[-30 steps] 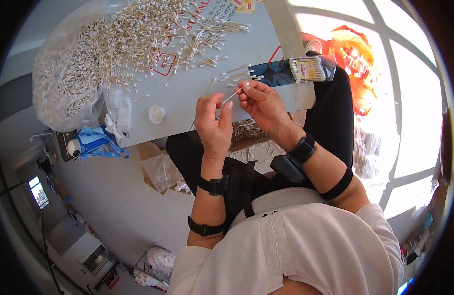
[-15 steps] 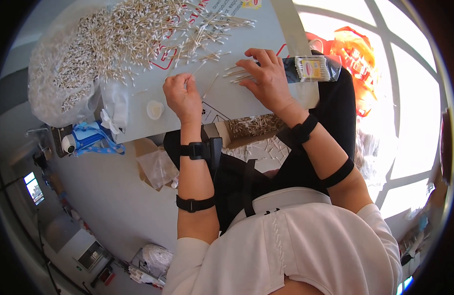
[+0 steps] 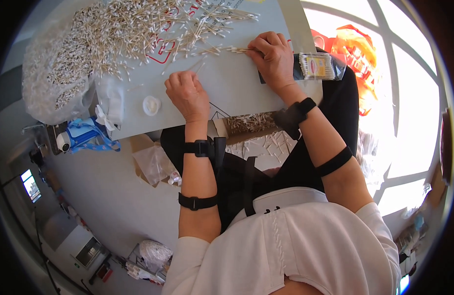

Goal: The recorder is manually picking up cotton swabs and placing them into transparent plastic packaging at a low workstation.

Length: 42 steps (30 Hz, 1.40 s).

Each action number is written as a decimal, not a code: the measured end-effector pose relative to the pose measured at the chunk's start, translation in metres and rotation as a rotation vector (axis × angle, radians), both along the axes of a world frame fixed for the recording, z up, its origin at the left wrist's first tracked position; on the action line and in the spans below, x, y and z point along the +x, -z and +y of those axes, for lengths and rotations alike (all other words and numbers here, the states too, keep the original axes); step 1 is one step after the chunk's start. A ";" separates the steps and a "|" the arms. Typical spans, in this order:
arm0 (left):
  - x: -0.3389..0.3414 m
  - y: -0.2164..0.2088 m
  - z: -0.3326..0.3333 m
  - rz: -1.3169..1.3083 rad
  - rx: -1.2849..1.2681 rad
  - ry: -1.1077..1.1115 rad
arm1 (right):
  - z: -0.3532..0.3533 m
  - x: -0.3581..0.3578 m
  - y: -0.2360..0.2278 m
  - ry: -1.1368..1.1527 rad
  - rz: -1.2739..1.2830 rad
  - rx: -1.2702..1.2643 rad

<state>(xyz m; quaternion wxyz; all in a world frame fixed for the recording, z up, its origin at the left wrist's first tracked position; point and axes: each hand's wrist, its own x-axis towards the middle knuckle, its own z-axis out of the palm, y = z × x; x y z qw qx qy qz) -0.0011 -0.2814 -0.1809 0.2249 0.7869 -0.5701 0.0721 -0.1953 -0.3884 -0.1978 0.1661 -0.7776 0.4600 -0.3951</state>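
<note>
Curled near the table's front, my left hand [image 3: 186, 94] has its fingers closed at the tips. A thin, slightly blurred cotton swab [image 3: 201, 66] sticks out from them. My right hand [image 3: 272, 60] is closed round a small bunch of cotton swabs [image 3: 240, 49], whose white tips point left. Beyond both hands a large heap of loose cotton swabs [image 3: 133, 34] spreads over the grey board [image 3: 224, 86], spilling from a clear plastic bag [image 3: 34, 93] on the left. Beside my right wrist lies a clear pack of cotton swabs [image 3: 316, 66] with a yellow label.
A small round white dish [image 3: 151, 105] stands left of my left hand. A blue-and-white bottle [image 3: 82, 135] with a strap hangs by the left table edge. Below the table edge sits an open cardboard box [image 3: 251, 124] of swabs. An orange bag [image 3: 355, 54] lies at the right.
My right hand has moved up and closed round the swabs that lay beside its fingers. My left hand has shifted slightly down. The loose swab between the hands no longer lies there.
</note>
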 end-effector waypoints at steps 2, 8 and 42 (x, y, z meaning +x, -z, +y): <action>0.002 -0.003 -0.007 -0.005 0.021 0.091 | -0.001 0.001 0.001 0.022 -0.010 0.015; -0.021 -0.007 0.008 -0.148 0.284 0.321 | -0.002 0.000 0.002 0.015 -0.010 0.005; -0.016 0.004 -0.020 0.072 -0.020 0.059 | 0.028 -0.015 -0.012 -0.316 -0.006 0.078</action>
